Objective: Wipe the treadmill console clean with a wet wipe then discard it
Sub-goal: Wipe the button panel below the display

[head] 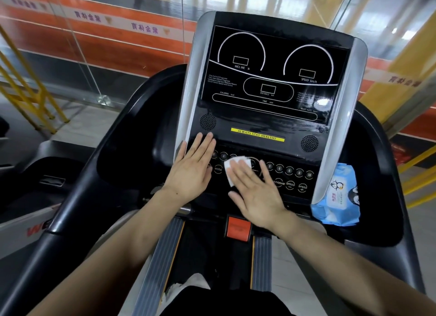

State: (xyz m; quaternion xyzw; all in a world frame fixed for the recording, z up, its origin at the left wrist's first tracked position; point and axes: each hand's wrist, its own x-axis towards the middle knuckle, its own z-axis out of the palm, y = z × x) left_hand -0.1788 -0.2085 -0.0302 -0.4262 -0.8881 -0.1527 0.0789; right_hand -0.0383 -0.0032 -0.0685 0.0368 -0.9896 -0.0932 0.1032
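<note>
The black treadmill console (271, 117) with silver side rails fills the middle of the view; its display panel shows wet streaks. A white wet wipe (232, 165) lies on the lower button panel. My right hand (257, 193) rests flat on the wipe with fingers spread, pressing it onto the buttons. My left hand (193, 171) lies flat and empty on the console's lower left corner, fingers together, just left of the wipe.
A blue pack of wet wipes (337, 197) sits in the right side tray. An orange safety key block (238, 228) is below the button panel. Black handrails curve on both sides. Glass panels and yellow railings stand beyond the treadmill.
</note>
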